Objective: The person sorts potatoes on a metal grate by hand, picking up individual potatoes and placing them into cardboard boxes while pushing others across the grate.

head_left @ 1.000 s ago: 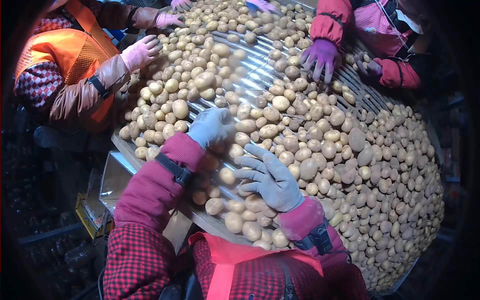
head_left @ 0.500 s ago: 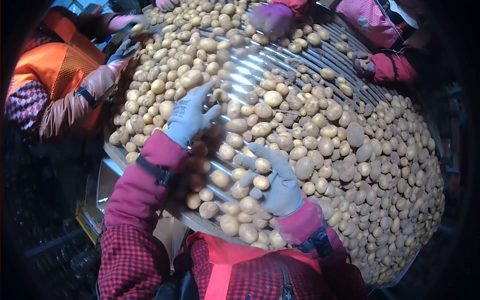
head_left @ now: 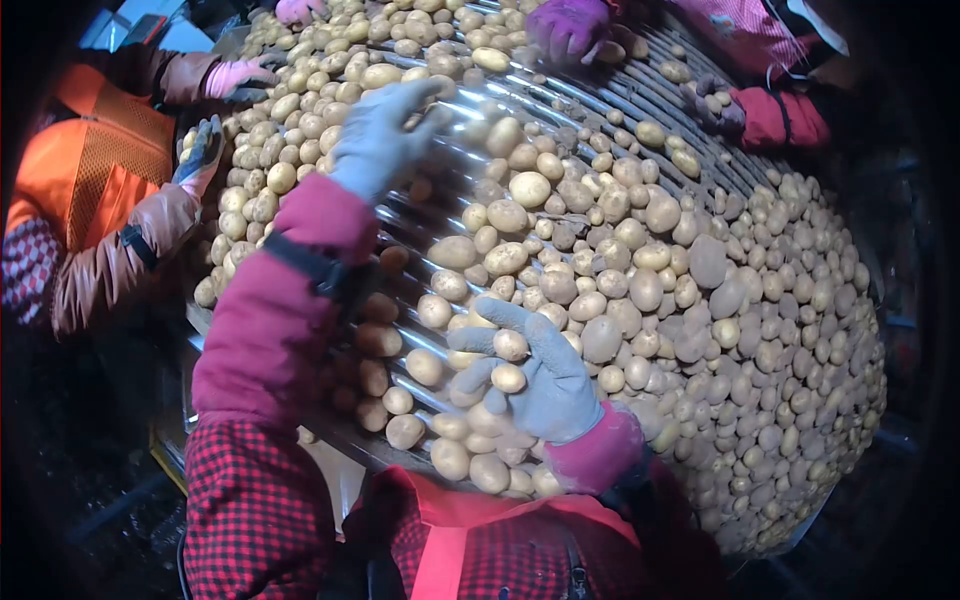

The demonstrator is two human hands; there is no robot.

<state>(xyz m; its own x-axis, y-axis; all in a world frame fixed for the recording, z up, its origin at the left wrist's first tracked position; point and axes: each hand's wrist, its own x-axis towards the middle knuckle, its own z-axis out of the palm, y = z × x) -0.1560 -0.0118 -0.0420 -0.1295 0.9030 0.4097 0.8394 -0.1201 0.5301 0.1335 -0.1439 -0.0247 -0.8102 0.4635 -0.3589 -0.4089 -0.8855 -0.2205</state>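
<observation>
My left hand [head_left: 382, 138], in a grey glove, reaches over the upper middle of the potato-covered metal rods [head_left: 405, 222]. Its fingers are bent and slightly smeared, and whether anything is in them cannot be made out. Closer to my body, my right hand [head_left: 548, 378], also gloved in grey, is turned partly palm up. Two small potatoes, one upper [head_left: 510, 345] and one lower [head_left: 508, 378], rest at its curled fingers. More potatoes [head_left: 489, 472] lie just below and around it.
A dense heap of potatoes [head_left: 770, 400] spreads on the right. A person in an orange vest [head_left: 120, 170] works at the left with gloved hands. Across the rods are a purple-gloved hand [head_left: 568, 30] and another person's gloved hand [head_left: 714, 103] holding potatoes.
My left hand has moved up and away from me. My right hand has shifted slightly left, still with two potatoes. The orange-vested person's hands have moved left and lower, and the purple-gloved hand has shifted right.
</observation>
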